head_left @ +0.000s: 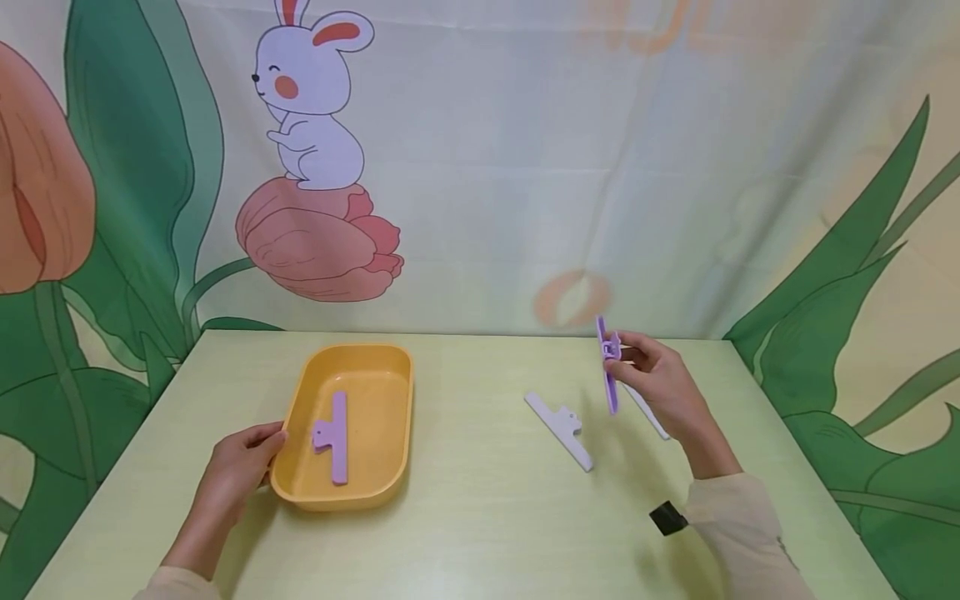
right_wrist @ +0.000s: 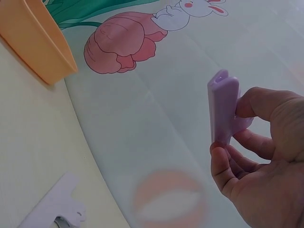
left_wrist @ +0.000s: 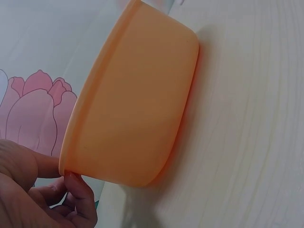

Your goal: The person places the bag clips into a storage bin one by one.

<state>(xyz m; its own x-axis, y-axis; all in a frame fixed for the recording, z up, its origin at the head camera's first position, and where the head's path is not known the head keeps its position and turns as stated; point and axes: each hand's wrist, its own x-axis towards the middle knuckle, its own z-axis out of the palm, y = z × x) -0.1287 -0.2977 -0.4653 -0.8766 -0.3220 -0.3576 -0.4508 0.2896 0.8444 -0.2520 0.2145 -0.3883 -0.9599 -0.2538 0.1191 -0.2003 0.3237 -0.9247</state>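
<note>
A yellow-orange plastic basin (head_left: 390, 492) stands at the left of the table, and one purple bag clip (head_left: 340, 437) lies in it. My left hand (head_left: 242, 462) pinches the basin's left rim between thumb and fingers; the left wrist view shows the basin's outer wall (left_wrist: 137, 95) from the side. Above the table at the right, my right hand (head_left: 663, 383) holds a second purple bag clip (head_left: 611, 375) by its grip tabs. The right wrist view shows this clip (right_wrist: 223, 109) upright, its long bar end-on.
A pale lilac clip (head_left: 558, 429) lies on the table between basin and right hand. Another pale clip (head_left: 647, 412) is partly hidden behind the right hand. A black square (head_left: 667, 518) shows beside the right sleeve. A printed curtain (head_left: 480, 167) hangs behind the table.
</note>
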